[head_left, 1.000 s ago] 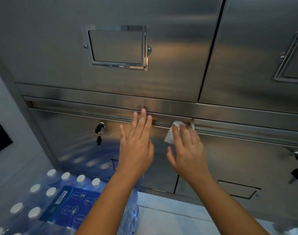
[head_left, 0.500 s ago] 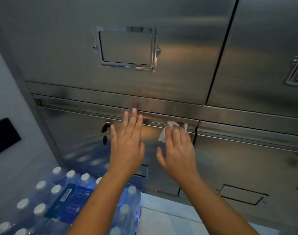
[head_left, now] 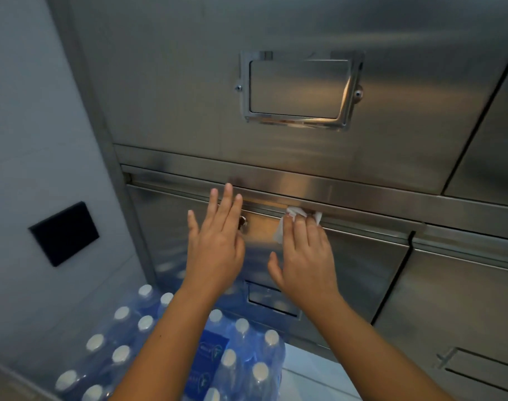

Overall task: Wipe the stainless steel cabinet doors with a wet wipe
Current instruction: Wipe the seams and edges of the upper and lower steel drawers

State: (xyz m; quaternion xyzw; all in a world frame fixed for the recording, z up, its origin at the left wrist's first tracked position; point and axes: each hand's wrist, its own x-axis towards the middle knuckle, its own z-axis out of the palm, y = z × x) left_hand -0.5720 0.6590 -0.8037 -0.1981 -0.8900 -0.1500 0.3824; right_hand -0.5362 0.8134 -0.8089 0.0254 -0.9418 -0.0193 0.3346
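Observation:
A stainless steel cabinet fills the view, with an upper door [head_left: 189,82] and a lower left door [head_left: 357,267]. My right hand [head_left: 305,256] presses a white wet wipe [head_left: 287,219] flat against the top edge of the lower left door, fingers straight over it. My left hand [head_left: 215,241] is held up in front of the same door with fingers spread and straight, holding nothing. It covers most of the door's lock [head_left: 243,221].
A shrink-wrapped pack of water bottles [head_left: 189,348] stands on the floor below my arms. The upper door carries a framed label holder [head_left: 299,89]. A black wall plate [head_left: 64,233] sits on the grey wall at left. Another lower door [head_left: 464,308] is at right.
Both hands have slid left along the top of the lower left door, the wipe moving away from the gap between the lower doors. The view has shifted with them.

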